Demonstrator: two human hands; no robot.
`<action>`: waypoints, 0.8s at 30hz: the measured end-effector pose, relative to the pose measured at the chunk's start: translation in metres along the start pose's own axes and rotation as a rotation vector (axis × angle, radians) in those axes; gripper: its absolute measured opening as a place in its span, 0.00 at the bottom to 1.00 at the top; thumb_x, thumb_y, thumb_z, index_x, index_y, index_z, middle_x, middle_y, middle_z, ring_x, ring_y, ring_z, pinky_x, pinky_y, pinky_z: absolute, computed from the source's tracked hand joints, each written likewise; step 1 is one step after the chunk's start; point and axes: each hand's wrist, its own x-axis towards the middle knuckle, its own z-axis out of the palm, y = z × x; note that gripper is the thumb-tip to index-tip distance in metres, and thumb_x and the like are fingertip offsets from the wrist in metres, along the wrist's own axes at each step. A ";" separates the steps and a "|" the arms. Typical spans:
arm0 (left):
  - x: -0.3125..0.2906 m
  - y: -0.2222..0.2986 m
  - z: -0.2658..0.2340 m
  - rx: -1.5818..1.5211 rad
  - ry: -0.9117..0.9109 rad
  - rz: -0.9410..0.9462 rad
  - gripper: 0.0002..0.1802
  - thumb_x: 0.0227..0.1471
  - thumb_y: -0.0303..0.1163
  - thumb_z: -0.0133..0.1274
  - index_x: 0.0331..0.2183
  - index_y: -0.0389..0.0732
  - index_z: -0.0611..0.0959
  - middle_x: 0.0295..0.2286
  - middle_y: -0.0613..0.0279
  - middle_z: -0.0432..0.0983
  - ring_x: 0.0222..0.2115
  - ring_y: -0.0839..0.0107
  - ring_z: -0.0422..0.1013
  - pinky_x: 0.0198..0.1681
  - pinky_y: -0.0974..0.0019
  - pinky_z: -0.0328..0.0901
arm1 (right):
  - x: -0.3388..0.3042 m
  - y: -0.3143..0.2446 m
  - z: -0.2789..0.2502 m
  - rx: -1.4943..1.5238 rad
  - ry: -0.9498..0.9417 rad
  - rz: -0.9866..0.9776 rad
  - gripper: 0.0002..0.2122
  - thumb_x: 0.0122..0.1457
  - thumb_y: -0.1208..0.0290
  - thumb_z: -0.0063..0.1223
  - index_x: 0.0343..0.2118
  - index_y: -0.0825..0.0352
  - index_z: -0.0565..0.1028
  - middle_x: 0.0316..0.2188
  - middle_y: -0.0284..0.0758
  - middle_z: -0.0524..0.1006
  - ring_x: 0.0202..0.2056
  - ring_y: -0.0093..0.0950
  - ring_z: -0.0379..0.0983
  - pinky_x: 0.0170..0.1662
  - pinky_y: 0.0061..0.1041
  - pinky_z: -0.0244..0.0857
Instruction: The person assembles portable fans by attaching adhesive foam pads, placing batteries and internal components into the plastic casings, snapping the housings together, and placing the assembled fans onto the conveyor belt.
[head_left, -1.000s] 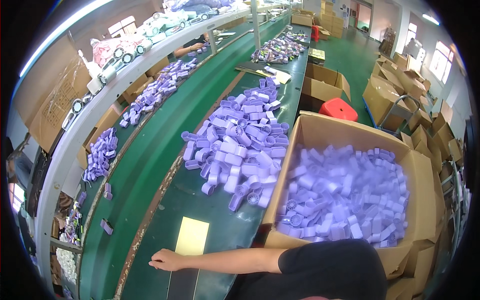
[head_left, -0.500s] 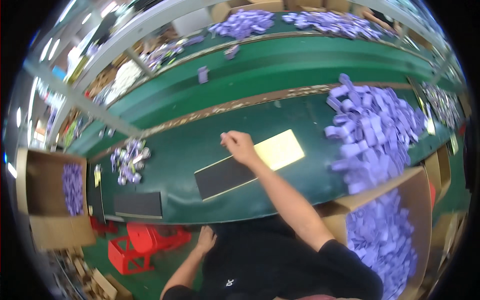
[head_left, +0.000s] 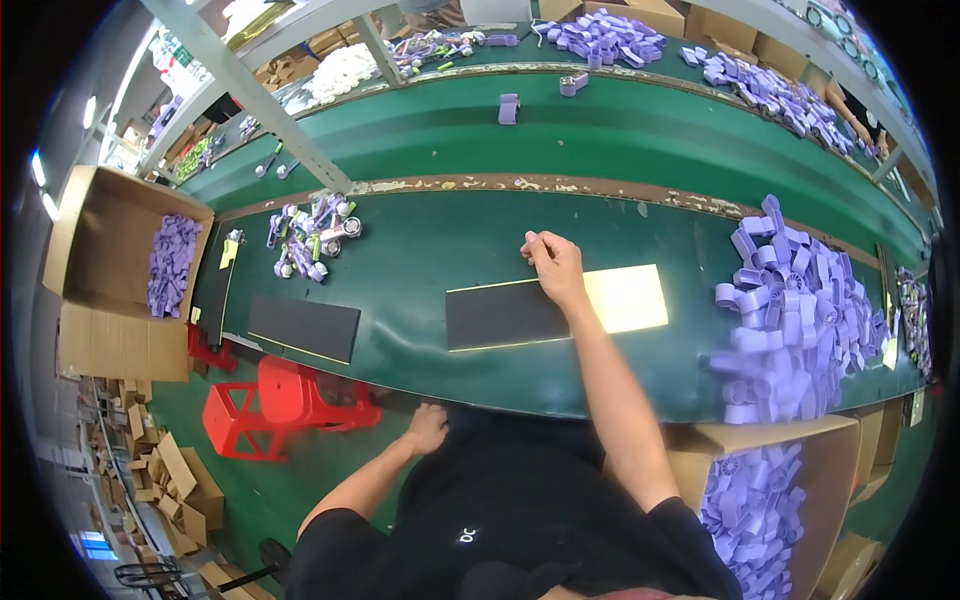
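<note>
My right hand (head_left: 556,268) is closed in a fist above a flat strip that is black (head_left: 505,314) on its left part and pale yellow (head_left: 627,299) on its right. The thumb presses against curled fingers; anything inside them is hidden. The forearm crosses in front of the strip. Lower down, my left hand (head_left: 428,427) hangs beside my black shirt, just below the bench's front edge. Its fingers look loosely bent and slightly apart, with nothing visible in them. A large heap of purple plastic parts (head_left: 800,310) lies on the green bench (head_left: 420,240), right of the strip.
Left on the bench are a second black strip (head_left: 305,328) and a small pile of purple assemblies (head_left: 312,235). Cardboard boxes with purple parts stand at the left (head_left: 125,335) and front right (head_left: 835,480). Red stools (head_left: 300,390) stand below; a green conveyor (head_left: 420,140) runs behind.
The view has turned, so the bench and its contents appear farther right and the left side shows more. My right hand stays closed over the strip; my left hand remains low by the bench edge.
</note>
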 end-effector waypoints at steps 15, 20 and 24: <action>-0.012 0.026 -0.021 0.068 0.118 -0.147 0.13 0.40 0.22 0.52 0.33 0.30 0.78 0.43 0.38 0.76 0.53 0.40 0.66 0.52 0.47 0.64 | 0.000 -0.001 0.001 -0.046 -0.001 -0.028 0.18 0.68 0.62 0.54 0.27 0.72 0.81 0.20 0.35 0.79 0.24 0.20 0.73 0.30 0.24 0.67; -0.016 -0.009 0.019 -0.115 0.222 0.036 0.12 0.43 0.22 0.52 0.34 0.30 0.79 0.42 0.37 0.73 0.49 0.40 0.66 0.52 0.42 0.63 | -0.001 -0.007 0.001 -0.038 -0.004 -0.026 0.18 0.68 0.62 0.54 0.27 0.72 0.80 0.20 0.34 0.79 0.24 0.20 0.73 0.31 0.23 0.67; -0.003 -0.027 0.042 -0.032 0.310 0.095 0.17 0.44 0.23 0.53 0.40 0.30 0.76 0.46 0.36 0.70 0.48 0.39 0.65 0.53 0.40 0.61 | -0.001 -0.006 0.006 -0.051 -0.015 -0.013 0.18 0.68 0.62 0.54 0.27 0.72 0.80 0.20 0.34 0.78 0.24 0.20 0.72 0.30 0.24 0.66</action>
